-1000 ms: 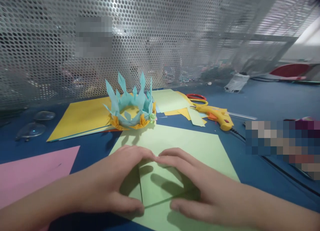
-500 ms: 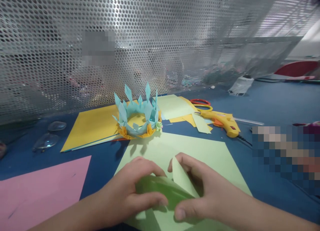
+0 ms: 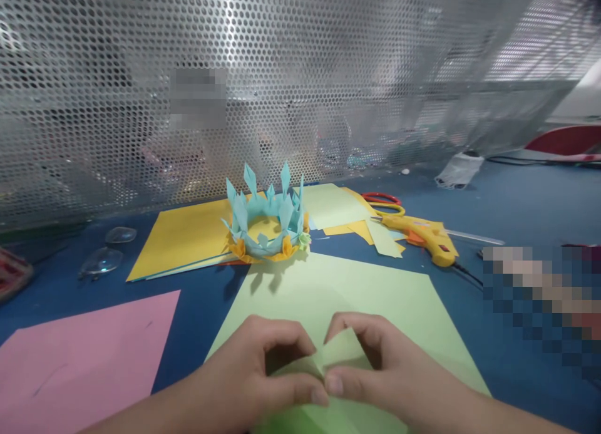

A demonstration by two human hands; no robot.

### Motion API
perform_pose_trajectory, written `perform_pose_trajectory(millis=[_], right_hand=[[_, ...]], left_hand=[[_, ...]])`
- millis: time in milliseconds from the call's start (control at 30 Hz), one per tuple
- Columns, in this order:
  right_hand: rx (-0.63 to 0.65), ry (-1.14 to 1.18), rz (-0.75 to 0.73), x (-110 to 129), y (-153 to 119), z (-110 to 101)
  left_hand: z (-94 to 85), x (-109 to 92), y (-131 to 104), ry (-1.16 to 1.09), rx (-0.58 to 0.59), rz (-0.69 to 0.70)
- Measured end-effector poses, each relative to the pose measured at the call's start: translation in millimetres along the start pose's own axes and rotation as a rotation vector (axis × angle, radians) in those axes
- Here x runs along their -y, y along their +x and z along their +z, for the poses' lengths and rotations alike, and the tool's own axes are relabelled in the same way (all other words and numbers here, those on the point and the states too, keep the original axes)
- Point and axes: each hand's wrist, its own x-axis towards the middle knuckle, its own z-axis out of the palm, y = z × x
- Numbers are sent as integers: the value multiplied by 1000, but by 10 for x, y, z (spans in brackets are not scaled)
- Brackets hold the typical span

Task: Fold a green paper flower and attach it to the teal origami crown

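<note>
Between my two hands is a small piece of folded light-green paper [image 3: 346,349], one corner of it sticking up. My left hand [image 3: 270,365] is curled round its left side, thumb laid along the near edge. From the other side my right hand [image 3: 375,359] pinches it, its thumb close to the left thumb. My curled fingers hide part of the folds. Underneath lies a large light-green sheet [image 3: 357,284]. Beyond it stands a blue paper crown [image 3: 267,221] with pointed tips and orange-yellow pieces round its base.
A yellow glue gun [image 3: 425,233] and scissors [image 3: 385,205] lie right of the crown by paper scraps [image 3: 333,205]. Glasses [image 3: 106,258] and a pink sheet [image 3: 89,352] are at left. Perforated metal panel [image 3: 282,77] stands behind. A person's blurred-out arm [image 3: 539,284] is at right.
My hands have come closer together, thumbs nearly meeting, and the folded paper has been turned and bent between them. The whole view has shifted slightly.
</note>
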Motion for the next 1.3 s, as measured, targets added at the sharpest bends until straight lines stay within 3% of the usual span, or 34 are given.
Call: perform_pose_trajectory(millis=[567,933,1300], right_hand=[[-87,-137,-188,-54,39,-19],[-62,-121,-204,-61,54,-16],[-129,-184,-238,-8,37,-26]], left_hand=[[150,117,-5,188,-103,263],[165,136,9,153,-154,288],[165,188,2,29,-264,244]])
